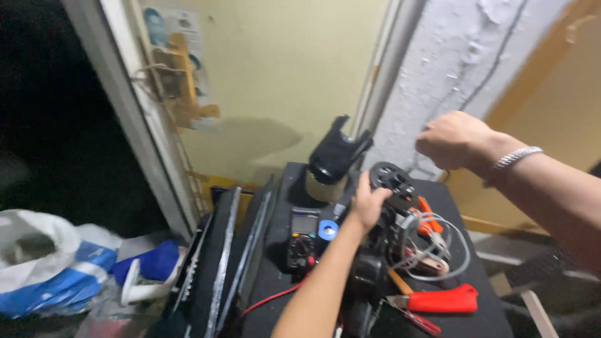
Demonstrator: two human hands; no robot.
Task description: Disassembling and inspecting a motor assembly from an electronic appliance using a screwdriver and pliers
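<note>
My left hand [368, 201] rests on a black round part [389, 177] at the top of a black device standing on a black table [463, 213]. My right hand [452, 139], with a metal bracelet on its wrist, is raised above the table with its fingers closed; whether it pinches the thin dark cable [494, 59] running down the white wall is unclear. A black multimeter [303, 236] with red leads lies just left of my left forearm. A black cup-shaped part [335, 156] stands behind it.
Red-handled pliers [441, 300], orange-handled clips and a coil of grey wire [438, 241] lie on the table's right side. Black flat panels [222, 256] lean at the left. Blue and white bags [56, 269] sit on the floor at far left by a door frame.
</note>
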